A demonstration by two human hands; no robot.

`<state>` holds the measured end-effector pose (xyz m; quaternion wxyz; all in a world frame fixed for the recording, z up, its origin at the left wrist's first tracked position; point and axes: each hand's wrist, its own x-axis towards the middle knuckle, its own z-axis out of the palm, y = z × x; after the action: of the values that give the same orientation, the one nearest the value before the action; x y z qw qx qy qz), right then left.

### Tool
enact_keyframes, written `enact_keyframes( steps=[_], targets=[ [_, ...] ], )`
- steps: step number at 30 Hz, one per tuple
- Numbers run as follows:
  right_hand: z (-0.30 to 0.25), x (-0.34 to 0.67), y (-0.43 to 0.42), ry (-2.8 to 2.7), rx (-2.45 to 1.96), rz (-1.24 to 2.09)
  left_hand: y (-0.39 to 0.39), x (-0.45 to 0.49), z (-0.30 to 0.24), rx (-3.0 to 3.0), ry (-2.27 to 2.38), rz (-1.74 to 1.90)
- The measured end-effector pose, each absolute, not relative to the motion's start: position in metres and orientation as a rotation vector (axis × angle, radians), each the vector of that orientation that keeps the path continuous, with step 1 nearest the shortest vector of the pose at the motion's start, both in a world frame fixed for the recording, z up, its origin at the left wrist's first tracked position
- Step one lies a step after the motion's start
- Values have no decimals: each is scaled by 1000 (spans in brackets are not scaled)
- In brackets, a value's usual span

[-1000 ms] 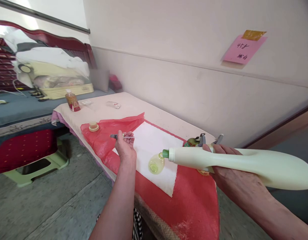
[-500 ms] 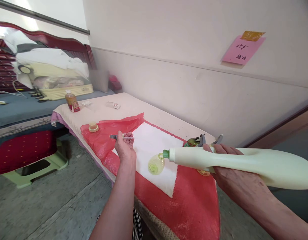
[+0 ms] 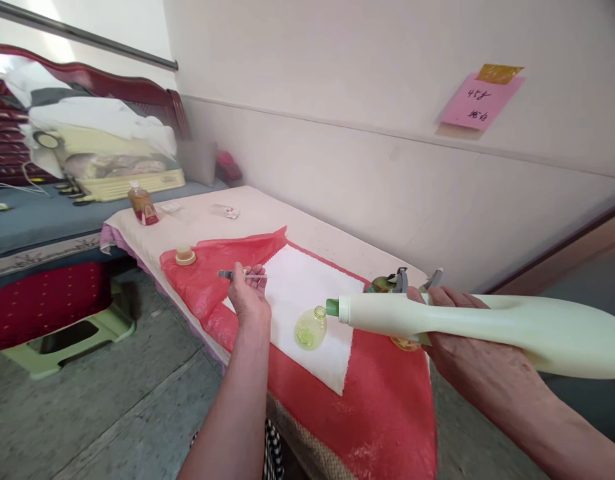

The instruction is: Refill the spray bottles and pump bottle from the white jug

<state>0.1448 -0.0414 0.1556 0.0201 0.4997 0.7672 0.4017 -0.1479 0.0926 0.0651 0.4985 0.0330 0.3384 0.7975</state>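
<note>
My left hand (image 3: 250, 293) is closed around a thin dropper (image 3: 227, 274), its dark end pointing left and its clear stem right, above a white cloth (image 3: 307, 273). My right hand (image 3: 467, 327) grips a large pale green plastic bottle (image 3: 527, 327) by its handle, laid over almost level. The bottle's green spout (image 3: 332, 307) points left, right beside the mouth of a small round yellowish clear bottle (image 3: 310, 330). That small bottle stands on the cloth with some yellow-green liquid low inside. Whether liquid is flowing from the spout, I cannot tell.
Red plastic sheeting (image 3: 387, 400) lies under the cloth. A pale lid (image 3: 185, 255) sits at its left, and a drink bottle (image 3: 143, 203) stands further back. Partly hidden behind the big bottle are goggles-like grey items (image 3: 401, 280). A red-covered stool (image 3: 62, 313) is at left.
Both hands stay nearly where they were. The whole view has shifted very slightly, and the green spout sits a touch farther from the small bottle's mouth.
</note>
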Motion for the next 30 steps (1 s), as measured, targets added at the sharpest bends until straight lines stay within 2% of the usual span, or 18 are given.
enact_keyframes(
  steps=[8, 30],
  targets=[
    [161, 141, -42, 2243, 1458, 1365, 92, -148, 65, 87, 814, 1939],
    [163, 141, -42, 2244, 1425, 1347, 92, -149, 65, 84, 815, 1934]
  ],
)
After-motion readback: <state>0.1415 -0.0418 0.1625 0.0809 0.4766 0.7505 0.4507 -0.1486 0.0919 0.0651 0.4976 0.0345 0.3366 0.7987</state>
